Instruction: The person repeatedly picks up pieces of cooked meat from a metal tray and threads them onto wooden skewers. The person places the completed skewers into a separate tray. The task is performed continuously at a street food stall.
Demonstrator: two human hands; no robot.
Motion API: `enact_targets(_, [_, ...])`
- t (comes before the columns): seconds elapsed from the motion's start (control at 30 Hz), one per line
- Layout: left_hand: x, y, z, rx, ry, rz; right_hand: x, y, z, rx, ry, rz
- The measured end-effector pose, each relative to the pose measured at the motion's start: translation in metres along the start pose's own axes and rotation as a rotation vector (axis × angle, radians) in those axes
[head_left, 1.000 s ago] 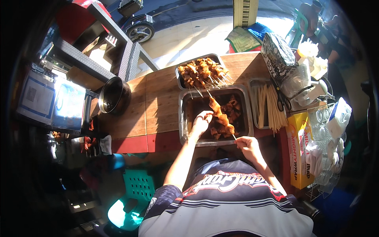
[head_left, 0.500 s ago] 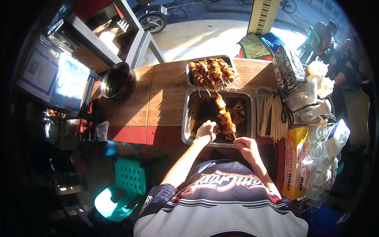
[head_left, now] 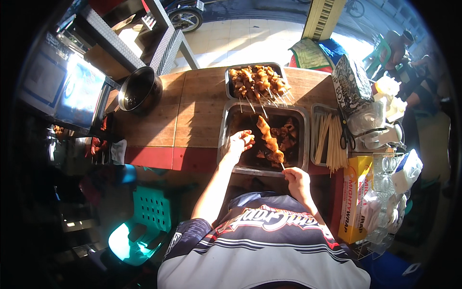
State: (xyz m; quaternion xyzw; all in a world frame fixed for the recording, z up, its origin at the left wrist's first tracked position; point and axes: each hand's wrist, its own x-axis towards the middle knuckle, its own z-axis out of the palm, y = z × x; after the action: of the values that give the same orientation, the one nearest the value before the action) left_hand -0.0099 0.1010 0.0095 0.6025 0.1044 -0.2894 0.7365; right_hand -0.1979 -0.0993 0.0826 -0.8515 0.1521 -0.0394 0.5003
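Observation:
My right hand (head_left: 297, 181) pinches the bare lower end of a bamboo stick threaded with pieces of marinated meat (head_left: 269, 139). This meat skewer slants up and away over a deep metal tray (head_left: 224, 139) of dark marinade, where loose meat pieces (head_left: 287, 135) lie at the right. Above the tray's left part, my left hand (head_left: 239, 143) has its fingers curled round what looks like a small piece of meat, mostly hidden by them. Just behind, a second metal tray (head_left: 227, 86) holds a pile of filled meat skewers (head_left: 260, 81).
To the right, bare bamboo sticks (head_left: 330, 142) lie in a narrow tray (head_left: 315, 111), with black scissors (head_left: 346, 135) beside it. A yellow box (head_left: 355, 200) and glasses stand nearer. A dark pot (head_left: 139, 90) is at left; a green chair (head_left: 151, 212) stands below.
My left hand has moved left and away from the skewer, its fingers turning upward. My right hand still holds the stick, and the skewer has shifted slightly left in view.

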Motion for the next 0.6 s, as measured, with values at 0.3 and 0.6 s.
enact_targets(0.3, [-0.023, 0.024, 0.025, 0.429, 0.206, 0.333, 0.000, 0.003, 0.001, -0.060, -0.046, 0.009])
enact_targets(0.6, [0.010, 0.001, -0.002, -0.158, -0.150, -0.106, -0.006, 0.004, -0.002, -0.147, -0.104, -0.050])
